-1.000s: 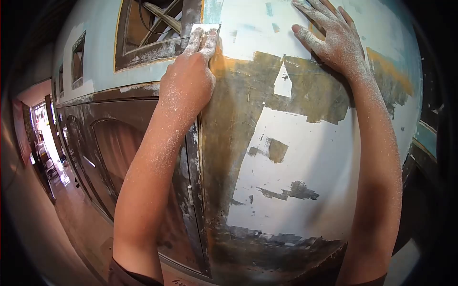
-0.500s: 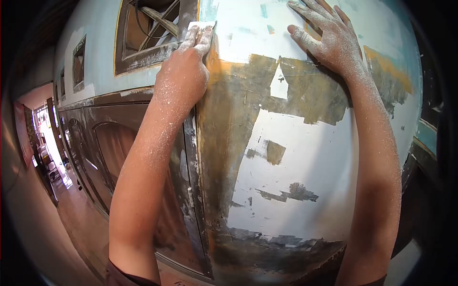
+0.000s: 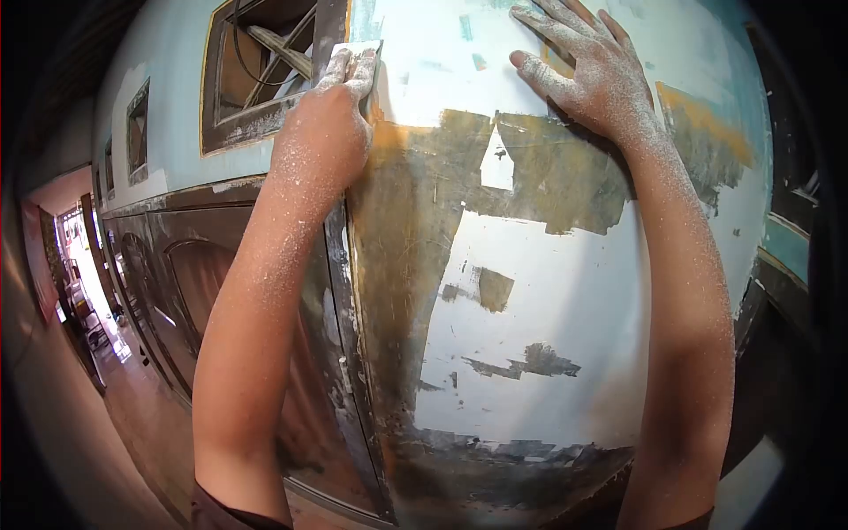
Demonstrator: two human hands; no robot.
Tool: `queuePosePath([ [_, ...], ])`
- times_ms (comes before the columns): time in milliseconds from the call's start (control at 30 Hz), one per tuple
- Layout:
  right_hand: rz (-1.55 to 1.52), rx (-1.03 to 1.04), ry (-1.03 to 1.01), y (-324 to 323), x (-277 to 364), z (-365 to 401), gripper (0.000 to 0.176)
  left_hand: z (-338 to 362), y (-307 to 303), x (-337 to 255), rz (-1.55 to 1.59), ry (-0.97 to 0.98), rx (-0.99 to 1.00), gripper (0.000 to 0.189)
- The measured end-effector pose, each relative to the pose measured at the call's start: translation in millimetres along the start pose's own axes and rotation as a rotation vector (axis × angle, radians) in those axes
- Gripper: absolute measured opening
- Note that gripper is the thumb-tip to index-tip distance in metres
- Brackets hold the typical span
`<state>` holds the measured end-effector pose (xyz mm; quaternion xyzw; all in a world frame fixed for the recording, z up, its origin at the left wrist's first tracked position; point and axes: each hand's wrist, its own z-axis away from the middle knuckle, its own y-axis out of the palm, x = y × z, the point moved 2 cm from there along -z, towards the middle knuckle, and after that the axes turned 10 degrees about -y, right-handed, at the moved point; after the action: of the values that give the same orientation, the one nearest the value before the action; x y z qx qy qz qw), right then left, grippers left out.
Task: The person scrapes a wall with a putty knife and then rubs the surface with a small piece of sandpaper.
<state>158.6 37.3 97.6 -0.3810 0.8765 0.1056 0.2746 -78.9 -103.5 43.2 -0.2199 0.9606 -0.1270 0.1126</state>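
My left hand [image 3: 325, 124] reaches up to the corner of a patchy panel [image 3: 397, 221], next to a square opening. Its dusty fingers press a small flat piece of sandpaper [image 3: 358, 49], coated in white powder, against the pale surface. My right hand [image 3: 594, 75] lies with spread fingers on the white upper part of the panel and holds nothing. White dust covers both hands and forearms. Below them, the panel shows white filler patches [image 3: 565, 300], brown bare areas and orange streaks.
On the left side, a framed square opening [image 3: 265, 62] has sticks and a cable inside. Beneath it runs dark brown panelling [image 3: 212, 256] with arched shapes. A passage floor [image 3: 141, 406] leads to a bright doorway at far left. A dark framed recess [image 3: 795, 159] is at right.
The view has shifted slightly, so panel and arms appear a little further left. My left hand stays on the sandpaper at the corner, and my right hand rests on the same spot.
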Motion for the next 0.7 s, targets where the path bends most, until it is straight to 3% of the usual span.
queuePosePath([
  [200,-0.023,-0.024,-0.019,10,-10,3,0.060,-4,1,0,0.005,0.042,-0.044,0.028],
  [233,-0.026,-0.045,-0.032,10,-11,1,0.061,-5,-2,-3,0.052,0.103,-0.131,0.029],
  [400,-0.037,0.018,-0.023,-1,-4,-4,0.060,-3,-4,-1,0.013,0.051,-0.077,0.028],
  [467,-0.018,-0.055,-0.068,13,-16,-2,0.058,12,-6,-3,-0.001,-0.031,-0.009,0.039],
  [567,-0.028,-0.022,-0.030,8,-10,-1,0.056,42,7,2,0.007,-0.014,-0.111,0.068],
  [633,0.001,-0.022,0.020,-12,16,1,0.057,61,3,-6,0.038,-0.082,-0.043,0.072],
  [700,-0.002,-0.014,0.012,0,0,-2,0.056,75,5,-4,0.050,-0.119,0.002,0.076],
])
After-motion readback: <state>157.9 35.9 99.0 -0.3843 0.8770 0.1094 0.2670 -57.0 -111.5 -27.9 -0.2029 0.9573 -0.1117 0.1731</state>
